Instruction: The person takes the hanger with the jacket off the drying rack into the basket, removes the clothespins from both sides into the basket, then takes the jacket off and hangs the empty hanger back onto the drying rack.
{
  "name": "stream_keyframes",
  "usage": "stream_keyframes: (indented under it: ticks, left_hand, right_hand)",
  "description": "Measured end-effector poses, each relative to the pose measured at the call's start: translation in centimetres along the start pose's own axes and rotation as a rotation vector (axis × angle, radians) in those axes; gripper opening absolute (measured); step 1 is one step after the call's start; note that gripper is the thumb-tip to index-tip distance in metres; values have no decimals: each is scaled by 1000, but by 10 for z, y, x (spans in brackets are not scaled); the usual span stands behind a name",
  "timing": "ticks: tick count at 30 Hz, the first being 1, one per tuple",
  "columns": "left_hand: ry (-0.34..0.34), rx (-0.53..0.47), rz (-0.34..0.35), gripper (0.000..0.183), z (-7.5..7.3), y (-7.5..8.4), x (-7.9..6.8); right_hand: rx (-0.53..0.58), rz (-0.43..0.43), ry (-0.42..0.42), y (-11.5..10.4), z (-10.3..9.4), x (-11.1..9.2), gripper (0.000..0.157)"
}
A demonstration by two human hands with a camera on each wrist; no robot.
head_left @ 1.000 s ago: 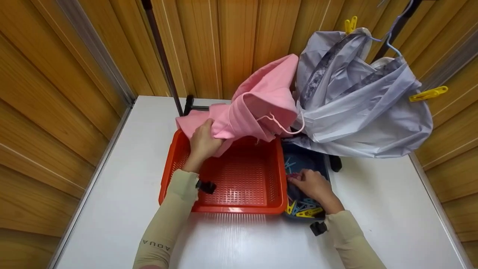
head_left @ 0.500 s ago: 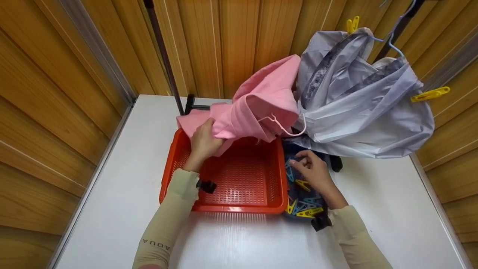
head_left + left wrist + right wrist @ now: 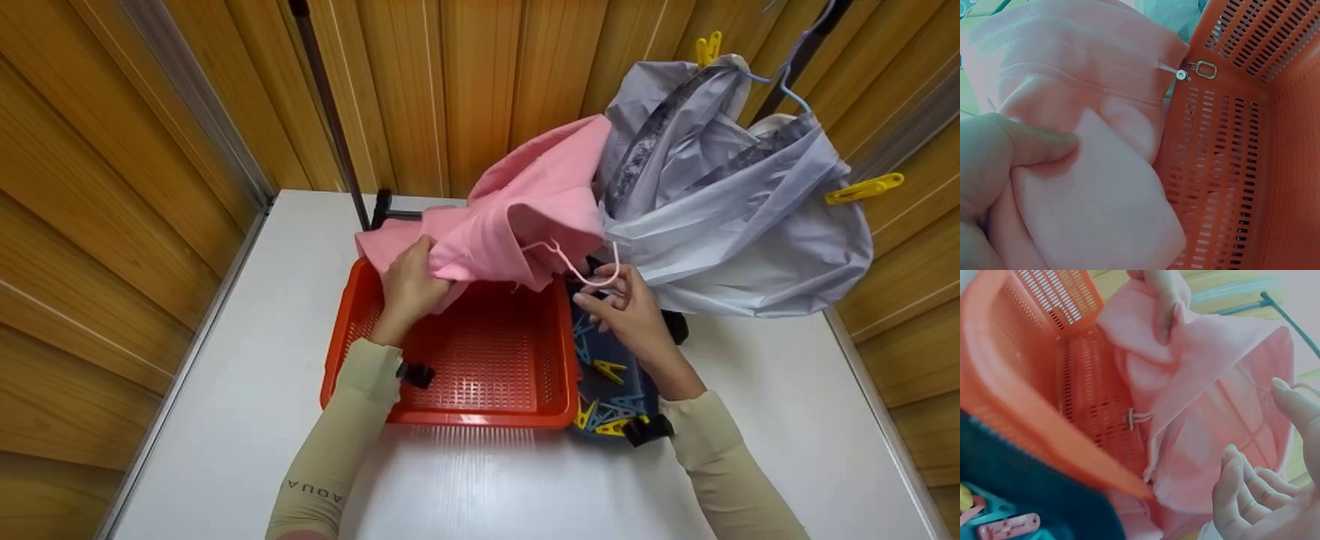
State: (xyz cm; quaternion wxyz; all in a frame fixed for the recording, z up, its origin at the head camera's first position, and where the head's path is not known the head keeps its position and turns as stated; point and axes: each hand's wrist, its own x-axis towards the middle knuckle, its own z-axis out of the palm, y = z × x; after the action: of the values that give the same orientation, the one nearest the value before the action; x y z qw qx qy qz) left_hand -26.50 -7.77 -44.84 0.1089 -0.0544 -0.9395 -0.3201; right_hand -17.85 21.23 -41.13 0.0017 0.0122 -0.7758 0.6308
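Note:
My left hand grips a fold of a pink garment between thumb and fingers. The cloth drapes over the back of a red basket, and a metal zipper pull dangles from it in the left wrist view. Out of the garment's opening comes the curved hook of a pink hanger. Beside this hook is my right hand, with thumb and fingers apart and nothing pinched between them. Beneath that hand, a dark blue bin holds several clothespins, a yellow clothespin among them.
A grey garment hangs at the right on a purple-blue hanger, with a yellow clothespin clipped on its side. Dark poles, the left pole among them, rise behind. Wood-panelled walls enclose the white table.
My right hand has let go of a purplish clothespin in the blue bin and risen to the hanger hook. The pink garment has shifted slightly; my left hand keeps its grip.

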Motion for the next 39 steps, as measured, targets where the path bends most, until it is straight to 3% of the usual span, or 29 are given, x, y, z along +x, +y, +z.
stream_keyframes:
  ticks: [5,11,18,22,29,39]
  left_hand:
    - [12,22,33,37,0,1,-1]
    - [40,26,76,41,1,2,-3]
    - [79,47,85,43,1,3,-3]
    - [113,50,129,43,2,4,-4]
    - [140,84,225,37,1,4,-5]
    - [126,94,311,34,0,5,-7]
  right_hand:
    - [-46,-21,-1,-7,5,4,51]
    - [-114,-52,6,6,7,12,57]
    - [-242,-34,103,12,6,15,62]
    - [-319,-28,106,11,7,15,64]
    - [-552,-131,251,17,18,20,60]
    - [-578,-96,355,19,23,28,52]
